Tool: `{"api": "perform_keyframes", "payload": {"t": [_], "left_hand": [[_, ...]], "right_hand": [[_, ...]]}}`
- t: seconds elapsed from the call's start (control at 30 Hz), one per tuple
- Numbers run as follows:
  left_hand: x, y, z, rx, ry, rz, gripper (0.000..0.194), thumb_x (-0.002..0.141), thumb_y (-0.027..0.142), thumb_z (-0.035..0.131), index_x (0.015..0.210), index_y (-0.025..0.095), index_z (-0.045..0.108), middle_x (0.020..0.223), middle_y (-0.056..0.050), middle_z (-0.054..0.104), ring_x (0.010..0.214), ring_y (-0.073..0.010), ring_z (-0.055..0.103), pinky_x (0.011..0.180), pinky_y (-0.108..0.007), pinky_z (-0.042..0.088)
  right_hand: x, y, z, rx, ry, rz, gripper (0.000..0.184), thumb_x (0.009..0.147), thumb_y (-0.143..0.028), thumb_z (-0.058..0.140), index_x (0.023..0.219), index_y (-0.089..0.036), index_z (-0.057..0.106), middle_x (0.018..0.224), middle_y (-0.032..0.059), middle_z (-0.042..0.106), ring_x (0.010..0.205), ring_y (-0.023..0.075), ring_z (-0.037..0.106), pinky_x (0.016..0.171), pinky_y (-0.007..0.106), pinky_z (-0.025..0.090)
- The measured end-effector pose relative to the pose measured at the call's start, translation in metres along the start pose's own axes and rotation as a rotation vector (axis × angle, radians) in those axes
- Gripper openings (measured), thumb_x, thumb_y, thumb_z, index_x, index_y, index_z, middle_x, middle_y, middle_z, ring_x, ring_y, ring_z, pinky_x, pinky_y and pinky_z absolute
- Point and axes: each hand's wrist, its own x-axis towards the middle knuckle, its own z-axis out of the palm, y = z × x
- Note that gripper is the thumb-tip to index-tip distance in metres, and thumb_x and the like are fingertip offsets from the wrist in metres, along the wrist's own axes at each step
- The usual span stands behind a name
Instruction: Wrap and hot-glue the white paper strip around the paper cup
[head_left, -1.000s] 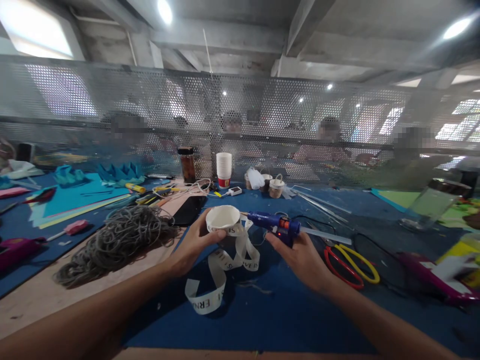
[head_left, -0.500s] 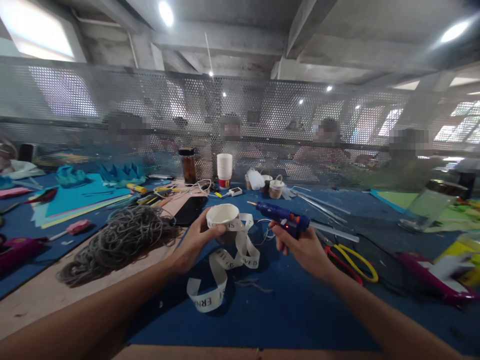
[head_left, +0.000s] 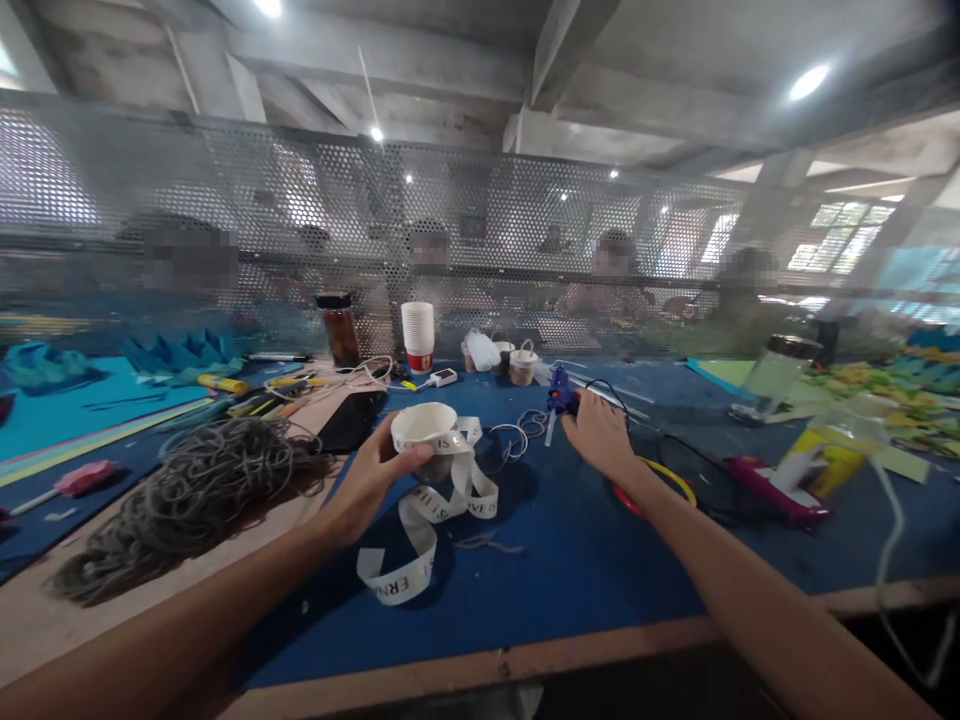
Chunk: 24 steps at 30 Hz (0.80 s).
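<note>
My left hand (head_left: 373, 462) grips a small white paper cup (head_left: 425, 425), thumb on its near side. A white printed ribbon (head_left: 450, 502) runs around the cup's rim and trails in loops down onto the blue mat, its loose end curling toward me. My right hand (head_left: 602, 432) is farther back on the right, closed at a blue hot glue gun (head_left: 559, 388). The gun points away from me, and a clear glue stick (head_left: 551, 428) juts from its rear. My fingertips are partly hidden behind the hand.
A tangle of grey yarn (head_left: 187, 495) lies left, near a black phone (head_left: 352, 420). Stacked paper cups (head_left: 418, 338) and a dark jar (head_left: 340, 332) stand at the back. Scissors (head_left: 679, 482) lie under my right forearm; a magenta glue gun (head_left: 780, 490) is farther right.
My right hand has carried the blue glue gun away from the cup, back toward the mat, turning its nozzle forward. The left hand still holds the cup. The view has turned right.
</note>
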Motion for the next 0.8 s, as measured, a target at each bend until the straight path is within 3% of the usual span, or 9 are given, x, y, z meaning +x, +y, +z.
{"api": "perform_keyframes", "payload": {"t": [0.27,0.4,0.5,0.57,0.67,0.73,0.8], "left_hand": [[-0.004,0.003,0.004,-0.03,-0.019,0.005,0.052,0.077,0.037,0.076,0.123,0.02,0.06,0.124,-0.01,0.065,0.113,-0.0289,0.06,0.088,-0.035,0.049],[-0.006,0.008,0.008,-0.029,-0.001,-0.008,0.05,0.075,0.039,0.077,0.118,0.019,0.062,0.118,-0.01,0.067,0.108,-0.0278,0.061,0.085,-0.035,0.048],[-0.007,0.01,0.011,-0.026,0.024,-0.003,0.048,0.073,0.038,0.078,0.114,0.018,0.063,0.113,-0.01,0.068,0.103,-0.027,0.062,0.084,-0.035,0.048],[-0.007,0.01,0.012,-0.021,0.018,-0.003,0.049,0.073,0.038,0.078,0.115,0.018,0.063,0.112,-0.01,0.068,0.102,-0.0268,0.062,0.083,-0.035,0.048],[-0.006,0.009,0.01,0.009,0.014,0.023,0.051,0.074,0.037,0.078,0.118,0.017,0.061,0.112,-0.01,0.068,0.102,-0.0264,0.061,0.083,-0.035,0.049],[-0.006,0.007,0.008,0.05,0.015,0.054,0.052,0.075,0.037,0.077,0.12,0.018,0.06,0.112,-0.009,0.067,0.102,-0.0254,0.06,0.082,-0.033,0.048],[-0.006,0.007,0.005,0.085,0.015,0.076,0.051,0.077,0.038,0.076,0.122,0.019,0.059,0.11,-0.007,0.066,0.099,-0.0237,0.06,0.079,-0.031,0.047]], "right_hand": [[0.0,0.005,0.023,-0.031,-0.065,0.015,0.044,0.088,-0.021,0.053,0.128,-0.005,0.053,0.122,0.0246,0.061,0.116,0.038,0.055,0.098,0.052,0.034],[-0.004,0.0,0.015,0.036,-0.065,-0.026,0.043,0.085,-0.016,0.054,0.125,-0.001,0.055,0.124,0.0288,0.057,0.12,0.0424,0.051,0.099,0.057,0.033],[-0.007,-0.016,-0.003,0.139,-0.047,-0.095,0.037,0.091,-0.017,0.049,0.126,-0.008,0.056,0.132,0.0241,0.054,0.13,0.0385,0.044,0.106,0.054,0.028],[-0.011,-0.035,-0.016,0.249,-0.084,-0.184,0.031,0.097,-0.026,0.045,0.123,-0.015,0.059,0.13,0.0153,0.06,0.126,0.0288,0.05,0.106,0.043,0.035],[-0.024,-0.07,-0.031,0.451,-0.213,-0.35,0.033,0.104,-0.038,0.034,0.118,-0.025,0.061,0.116,0.0017,0.068,0.107,0.0145,0.062,0.093,0.025,0.045],[-0.036,-0.089,-0.036,0.846,-0.384,-0.396,0.034,0.102,-0.043,0.038,0.114,-0.02,0.062,0.113,0.0046,0.069,0.105,0.0162,0.063,0.091,0.027,0.046],[-0.045,-0.101,-0.037,1.03,-0.456,-0.353,0.034,0.099,-0.047,0.045,0.108,-0.019,0.062,0.105,0.005,0.069,0.097,0.0175,0.062,0.086,0.029,0.047]]}}
